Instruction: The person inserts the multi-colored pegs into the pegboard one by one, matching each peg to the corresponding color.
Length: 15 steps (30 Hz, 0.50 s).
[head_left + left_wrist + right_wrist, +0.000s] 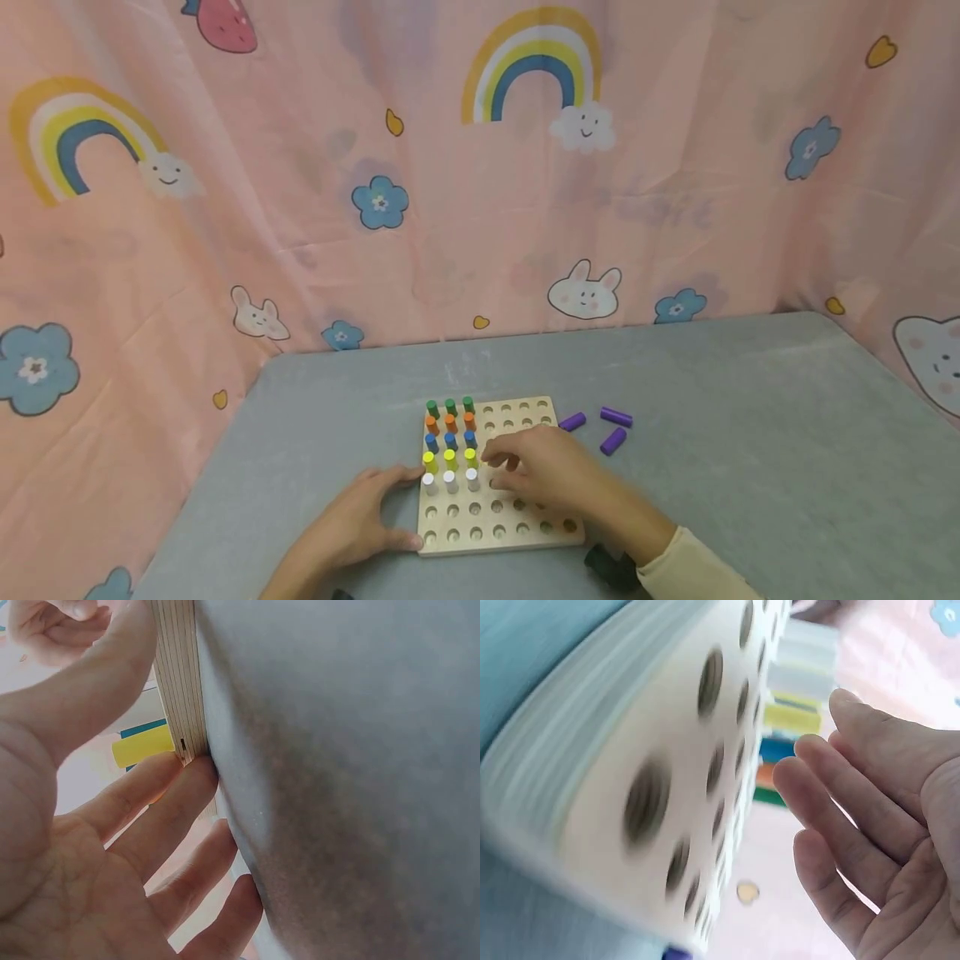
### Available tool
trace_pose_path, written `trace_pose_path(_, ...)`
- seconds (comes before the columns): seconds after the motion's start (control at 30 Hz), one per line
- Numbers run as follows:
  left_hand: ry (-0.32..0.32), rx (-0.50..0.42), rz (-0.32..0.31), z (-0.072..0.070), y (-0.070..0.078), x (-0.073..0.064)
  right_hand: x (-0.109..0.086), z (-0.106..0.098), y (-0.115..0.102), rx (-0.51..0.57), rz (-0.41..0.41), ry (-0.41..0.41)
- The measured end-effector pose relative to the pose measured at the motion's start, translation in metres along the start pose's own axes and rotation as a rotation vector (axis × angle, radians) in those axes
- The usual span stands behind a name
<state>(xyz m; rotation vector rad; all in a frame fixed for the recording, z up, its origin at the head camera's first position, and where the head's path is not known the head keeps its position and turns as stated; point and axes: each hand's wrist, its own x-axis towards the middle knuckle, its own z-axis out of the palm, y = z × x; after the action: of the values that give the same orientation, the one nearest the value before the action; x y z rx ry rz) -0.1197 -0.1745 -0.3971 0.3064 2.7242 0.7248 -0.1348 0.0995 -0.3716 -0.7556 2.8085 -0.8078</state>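
Note:
A pale wooden pegboard lies flat on the grey table, with rows of round holes. Upright pegs fill three columns at its left: green, orange, blue, yellow and white. My left hand rests at the board's left side, thumb at the near corner; in the left wrist view its fingers extend to the board's edge. Over the board, right of the yellow and white pegs, hovers my right hand. Its fingers are loosely bent, and the right wrist view shows nothing between them.
Three purple pegs lie loose on the table right of the board: one by its edge, one farther back, one nearer. A pink patterned curtain hangs behind the table. A dark object shows below my right wrist.

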Motion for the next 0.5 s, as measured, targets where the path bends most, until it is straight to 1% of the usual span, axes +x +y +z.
trace_pose_path(0.07, -0.002, -0.001, -0.005, -0.001, 0.001, 0.000, -0.007, -0.005, 0.006, 0.024, 0.023, 0.014)
trace_pose_path(0.17, -0.005, 0.002, -0.009, -0.001, 0.000, -0.001, -0.018, -0.013, 0.016, 0.018, 0.051, 0.036)
trace_pose_path(0.37, -0.002, -0.004, 0.003, -0.002, -0.001, -0.001, -0.040, -0.026, 0.041, -0.017, 0.054, 0.100)
trace_pose_path(0.5, -0.007, -0.005, 0.005, -0.001, -0.002, 0.000, -0.049, -0.038, 0.058, -0.028, 0.075, 0.131)
